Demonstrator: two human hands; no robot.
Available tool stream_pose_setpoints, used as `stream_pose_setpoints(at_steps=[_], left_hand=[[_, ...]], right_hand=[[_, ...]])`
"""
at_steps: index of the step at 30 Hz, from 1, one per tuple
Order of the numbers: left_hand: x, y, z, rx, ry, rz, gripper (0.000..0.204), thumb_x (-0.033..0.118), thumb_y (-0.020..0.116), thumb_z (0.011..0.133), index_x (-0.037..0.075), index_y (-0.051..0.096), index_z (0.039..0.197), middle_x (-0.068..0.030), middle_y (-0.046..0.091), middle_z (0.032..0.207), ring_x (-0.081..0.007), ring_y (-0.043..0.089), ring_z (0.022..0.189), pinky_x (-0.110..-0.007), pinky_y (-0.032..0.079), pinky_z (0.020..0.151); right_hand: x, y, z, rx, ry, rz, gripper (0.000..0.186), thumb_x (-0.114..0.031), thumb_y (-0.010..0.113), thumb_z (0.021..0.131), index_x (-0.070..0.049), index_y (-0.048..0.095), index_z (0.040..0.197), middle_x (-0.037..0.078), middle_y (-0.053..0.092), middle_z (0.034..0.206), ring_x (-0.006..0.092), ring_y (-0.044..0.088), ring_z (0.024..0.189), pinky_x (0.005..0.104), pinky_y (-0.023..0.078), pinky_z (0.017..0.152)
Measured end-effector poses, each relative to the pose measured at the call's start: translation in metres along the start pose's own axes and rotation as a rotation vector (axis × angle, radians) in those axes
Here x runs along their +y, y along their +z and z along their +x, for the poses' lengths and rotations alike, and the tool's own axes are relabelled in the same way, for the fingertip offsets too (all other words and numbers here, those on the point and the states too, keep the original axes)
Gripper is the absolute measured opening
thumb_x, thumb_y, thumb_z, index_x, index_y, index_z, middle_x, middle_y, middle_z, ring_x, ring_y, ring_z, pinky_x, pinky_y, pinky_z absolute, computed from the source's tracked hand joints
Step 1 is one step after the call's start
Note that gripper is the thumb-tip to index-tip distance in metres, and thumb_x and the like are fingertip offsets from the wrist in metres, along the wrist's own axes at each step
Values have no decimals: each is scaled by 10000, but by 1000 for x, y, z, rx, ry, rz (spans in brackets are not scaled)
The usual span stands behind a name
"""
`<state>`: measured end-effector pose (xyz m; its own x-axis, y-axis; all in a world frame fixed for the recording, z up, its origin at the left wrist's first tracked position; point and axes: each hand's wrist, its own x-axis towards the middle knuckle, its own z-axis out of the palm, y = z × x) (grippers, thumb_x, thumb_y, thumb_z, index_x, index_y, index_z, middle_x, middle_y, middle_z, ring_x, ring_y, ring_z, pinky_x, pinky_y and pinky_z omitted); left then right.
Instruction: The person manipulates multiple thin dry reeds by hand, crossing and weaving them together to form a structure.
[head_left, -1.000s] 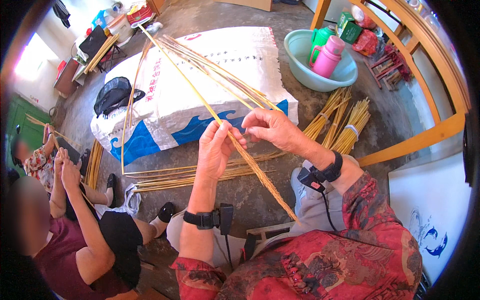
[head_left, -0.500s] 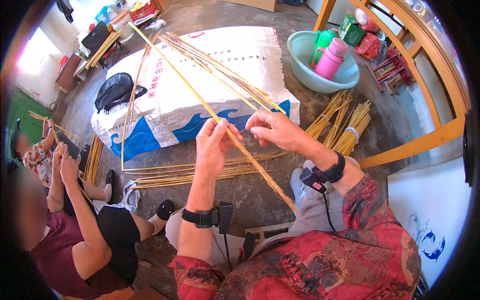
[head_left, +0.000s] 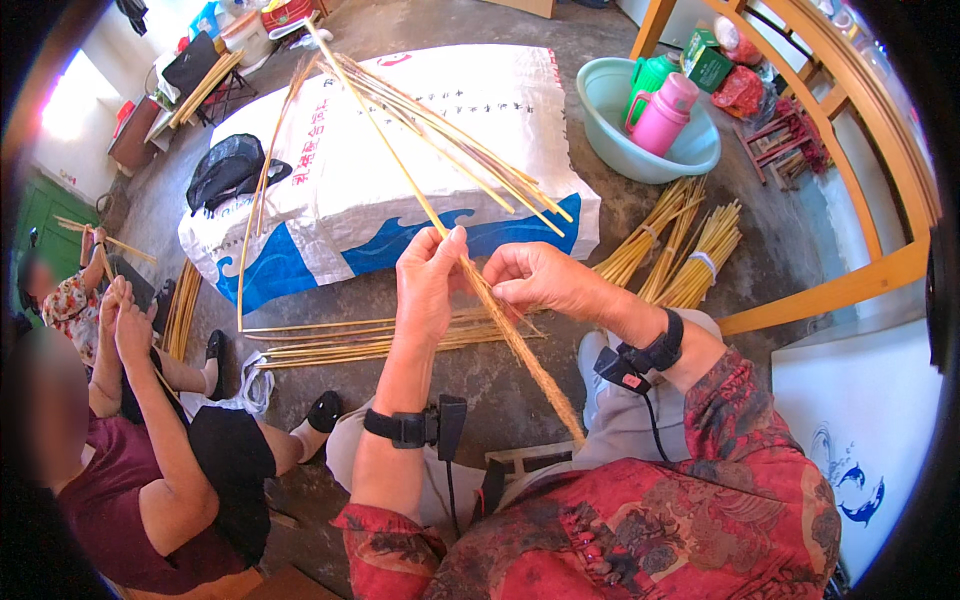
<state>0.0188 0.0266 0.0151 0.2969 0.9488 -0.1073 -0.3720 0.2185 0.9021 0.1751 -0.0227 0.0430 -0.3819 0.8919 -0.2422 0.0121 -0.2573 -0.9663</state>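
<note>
My left hand [head_left: 432, 270] is closed round a long straw stalk [head_left: 395, 170], its thumb along the stalk. The stalk slants from the back of the white printed sack [head_left: 500, 130] down toward my lap, where its feathery seed head [head_left: 530, 355] is. Just right of my left hand, my right hand [head_left: 528, 282] has its fingers curled in a pinch on the upper part of that seed head. More loose stalks [head_left: 450, 145] lie on the sack, near a black cloth item [head_left: 225, 172]. Other long stalks [head_left: 345, 352] lie on the floor beyond my forearms.
Tied straw bundles [head_left: 700, 265] lie right of my hands, below a pale basin [head_left: 600, 120] holding two flasks. A wooden frame [head_left: 820, 325] curves along the right. At left, two co-workers [head_left: 170, 500] [head_left: 65, 300] hold stalks. A stool with straw [head_left: 210, 85] stands behind.
My right hand has moved down and left, from just off the stalk half a second ago onto the seed head. My left hand stays gripped, now slightly higher in the picture.
</note>
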Motion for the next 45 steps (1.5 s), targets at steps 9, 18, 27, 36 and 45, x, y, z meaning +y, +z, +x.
stream_pose_setpoints(at_steps=[9, 18, 27, 36, 45], left_hand=[[2, 0, -2, -42, -88, -117, 188, 237, 562, 830, 94, 483, 738, 2, 480, 625, -96, 469, 530, -220, 378, 453], [1, 2, -1, -30, -91, -124, 196, 237, 555, 835, 95, 474, 728, 7, 467, 613, -96, 458, 533, -217, 369, 447], [-4, -6, 2, 45, -10, -23, 188, 226, 584, 818, 88, 489, 732, 9, 480, 622, -82, 476, 533, -207, 380, 445], [1, -3, -4, -59, -69, 4, 186, 235, 551, 834, 52, 535, 803, 5, 509, 678, -66, 476, 567, -198, 391, 485], [1, -8, -5, -267, -107, -142, 101, 143, 538, 838, 42, 535, 846, -23, 549, 765, -102, 519, 671, -233, 432, 612]], right_hand=[[-5, -4, 0, -108, 145, 258, 143, -115, 530, 792, -5, 508, 880, 49, 533, 735, 131, 563, 608, 295, 523, 562], [1, -8, 1, -113, 162, 319, 198, -146, 558, 803, 7, 502, 915, 54, 548, 735, 126, 562, 612, 277, 511, 545], [5, 3, 0, -77, 121, 165, 232, -178, 595, 786, -25, 510, 937, 29, 547, 809, 113, 553, 664, 248, 487, 594], [9, 2, 1, -118, 144, 345, 201, -192, 552, 824, -34, 499, 935, 45, 558, 771, 137, 578, 664, 267, 498, 594], [4, -1, -2, -110, 114, 266, 260, -261, 502, 859, -21, 520, 958, 60, 575, 787, 142, 585, 668, 260, 495, 590]])
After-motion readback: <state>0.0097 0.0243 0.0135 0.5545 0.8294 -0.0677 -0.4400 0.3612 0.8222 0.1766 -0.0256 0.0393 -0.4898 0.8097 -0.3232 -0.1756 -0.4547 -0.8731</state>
